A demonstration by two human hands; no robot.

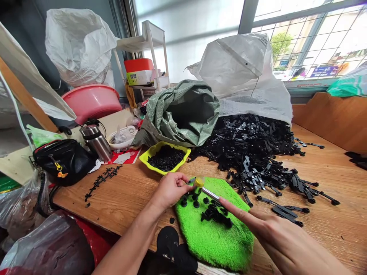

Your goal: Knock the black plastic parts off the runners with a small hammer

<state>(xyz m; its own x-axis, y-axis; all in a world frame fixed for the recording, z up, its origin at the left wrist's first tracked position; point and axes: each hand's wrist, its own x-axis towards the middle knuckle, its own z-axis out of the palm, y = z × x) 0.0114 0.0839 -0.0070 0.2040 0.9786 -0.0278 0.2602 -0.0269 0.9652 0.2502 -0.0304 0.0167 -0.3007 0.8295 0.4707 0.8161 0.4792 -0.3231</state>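
My right hand (258, 221) grips a small hammer (210, 193) with a silver handle and a yellow head, its index finger stretched along the handle. The hammer's head is above the far edge of a bright green cloth pad (197, 233), right at the fingertips of my left hand (173, 190). My left thumb and fingers are pinched on a small dark plastic piece (190, 181), mostly hidden by the fingers and hammer. Several round black plugs (196, 204) stand on the pad below the hammer. Nearer me on it lies a small heap of black plastic parts (215, 214).
A yellow tray (185, 154) holds small black parts. Beyond it gapes a green woven sack (174, 110). Black plastic links (246, 141) spill from a white sack (241, 72) across the right side. A steel flask (96, 141) and black bag (64, 160) stand left, near a black sprue (101, 181).
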